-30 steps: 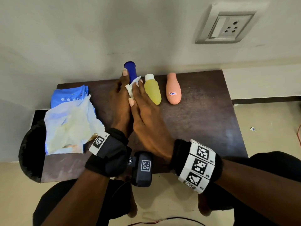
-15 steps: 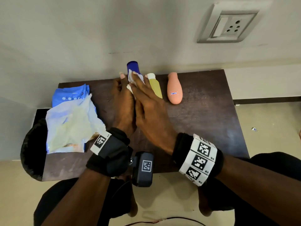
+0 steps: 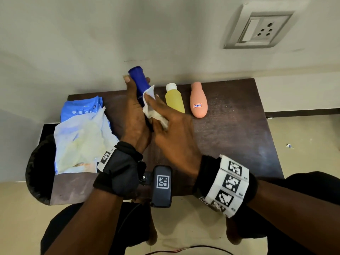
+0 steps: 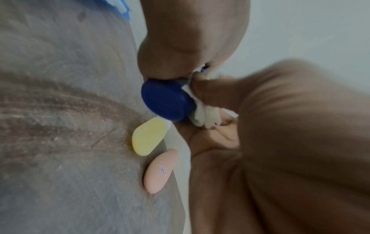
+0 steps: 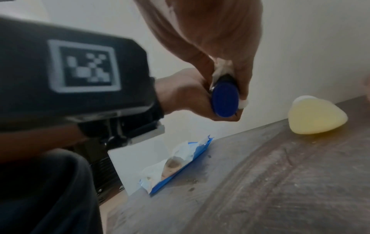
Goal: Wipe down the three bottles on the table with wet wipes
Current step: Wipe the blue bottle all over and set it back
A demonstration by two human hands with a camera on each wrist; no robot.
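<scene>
Your left hand (image 3: pixel 135 115) is closed around the blue bottle (image 3: pixel 138 80) and holds it lifted above the table (image 3: pixel 230 137), with the cap end pointing away from you and the flat bottom toward your wrists. Your right hand (image 3: pixel 174 131) presses a white wet wipe (image 3: pixel 152 109) against the right side of this bottle; the fingers are curled on the wipe, and the thumb and fingers pinch it around the bottle body, as the right wrist view shows. Just to the right of your right hand, the yellow bottle (image 3: pixel 174 99) lies on the table, with its white cap toward the wall. The peach bottle (image 3: pixel 198 102) lies beside it, further to the right, a small label on it; the two do not touch. To the left of your left hand lies the blue wipes packet (image 3: pixel 81 109), and a crumpled pale sheet (image 3: pixel 81 142) rests partly over it.
</scene>
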